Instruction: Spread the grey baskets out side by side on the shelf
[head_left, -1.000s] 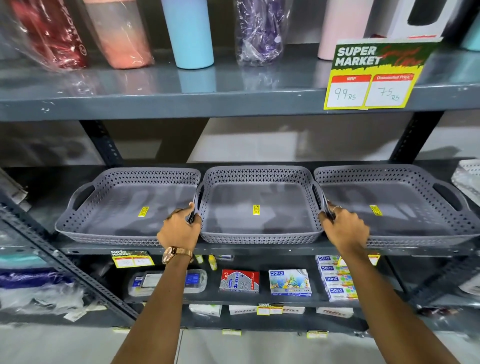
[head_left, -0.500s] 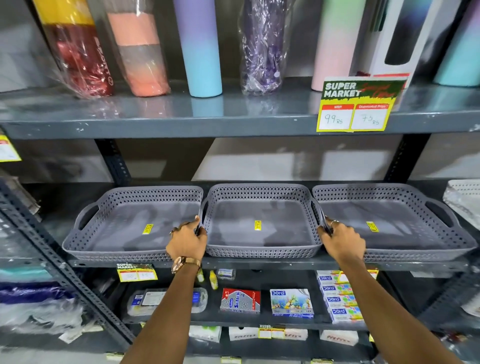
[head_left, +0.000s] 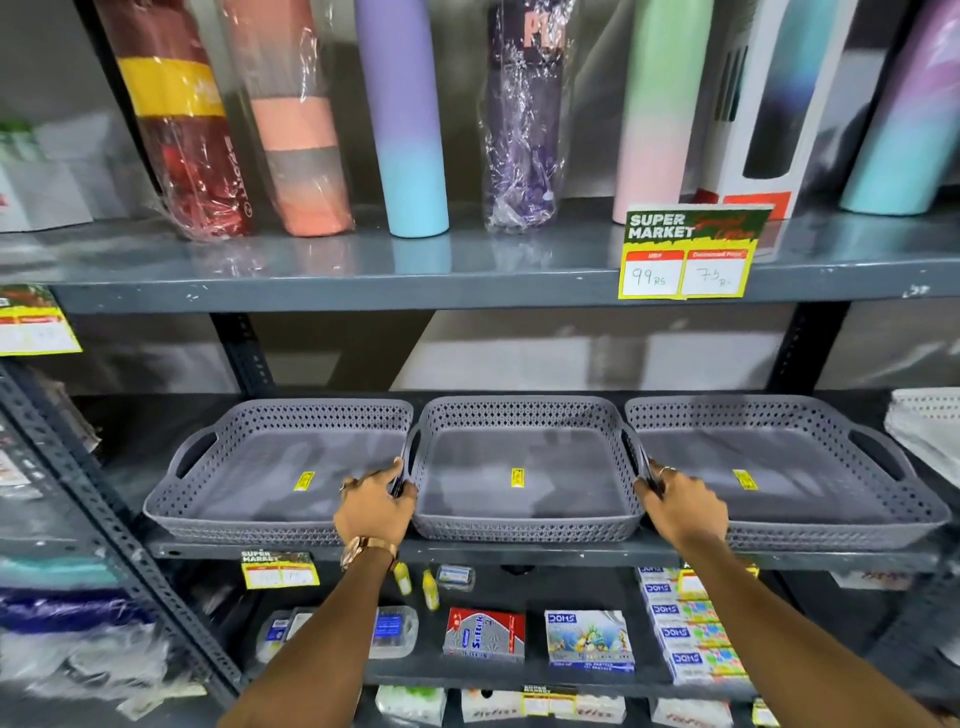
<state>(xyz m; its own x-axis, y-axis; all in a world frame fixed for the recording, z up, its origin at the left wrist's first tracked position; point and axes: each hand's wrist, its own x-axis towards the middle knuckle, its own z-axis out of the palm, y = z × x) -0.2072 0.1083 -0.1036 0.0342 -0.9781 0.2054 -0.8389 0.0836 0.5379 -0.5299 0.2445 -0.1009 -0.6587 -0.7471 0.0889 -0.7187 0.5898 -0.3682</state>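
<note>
- Head view: 3 grey baskets stand in a row on the middle shelf (head_left: 519, 555), rims side by side, touching or nearly so.
- The left basket (head_left: 270, 467) has bare shelf to its left, up to the slotted upright.
- The middle basket (head_left: 524, 467) is hemmed in on both sides; its front wall sits at the shelf's front edge.
- The right basket (head_left: 779, 467) reaches near a white perforated item (head_left: 930, 436) at the far right.
- The left hand (head_left: 374, 506), with a watch (head_left: 363, 548) on its wrist, is closed over the middle basket's left handle.
- The right hand (head_left: 683, 506) is closed over its right handle.
- A price sign (head_left: 691, 254) hangs from the shelf above.
</note>
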